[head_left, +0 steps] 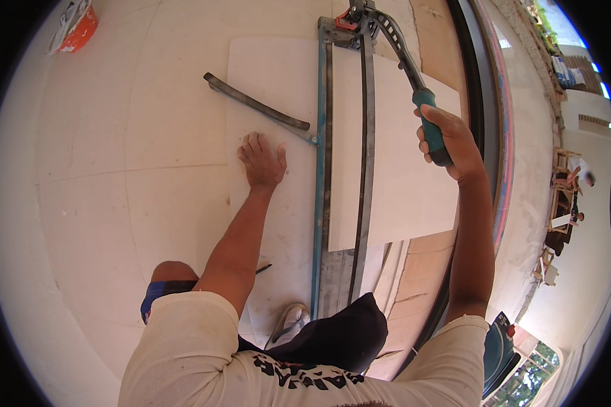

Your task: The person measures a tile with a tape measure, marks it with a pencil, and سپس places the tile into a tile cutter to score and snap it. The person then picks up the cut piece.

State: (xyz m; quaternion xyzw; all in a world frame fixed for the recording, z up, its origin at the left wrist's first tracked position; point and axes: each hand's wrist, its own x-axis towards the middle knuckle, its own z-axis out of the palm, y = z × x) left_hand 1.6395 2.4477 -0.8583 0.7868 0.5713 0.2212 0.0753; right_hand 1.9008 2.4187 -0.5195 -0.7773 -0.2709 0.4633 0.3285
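My right hand is wrapped round the teal grip of a manual tile cutter's lever. The black lever arm runs up to the carriage at the far end of the cutter's rails. Beneath the rails lies a large white tile, most of it on the right side. Left of the cutter, my left hand rests palm down on a pale slab, fingers spread and holding nothing. A swung-out support arm with a black bar lies just beyond that hand.
An orange bucket stands on the tiled floor at the far left. A black pen-like stick lies near my left forearm. Cardboard and a dark raised edge run along the right. People and wooden furniture appear farther right.
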